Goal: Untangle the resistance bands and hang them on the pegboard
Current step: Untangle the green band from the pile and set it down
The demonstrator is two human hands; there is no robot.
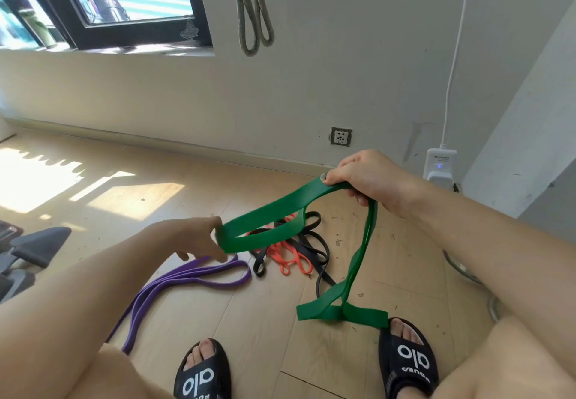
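Observation:
A wide green resistance band (280,211) stretches between both hands above the floor. My right hand (371,177) grips its upper end, and a twisted loop of it hangs down to the floor by my right foot. My left hand (199,236) pinches the band's lower left loop. Under the green band, an orange band (290,257) and a black band (314,249) lie tangled together on the wooden floor. A purple band (174,283) lies folded on the floor to the left. A grey band (252,9) hangs on the wall above. No pegboard is in view.
A window (124,0) sits at the top left. A wall socket (340,136) is low on the wall, and a white power adapter (440,166) with a cable hangs at the right. Dark equipment (28,252) stands at the left edge. My feet in black slippers (202,377) are below.

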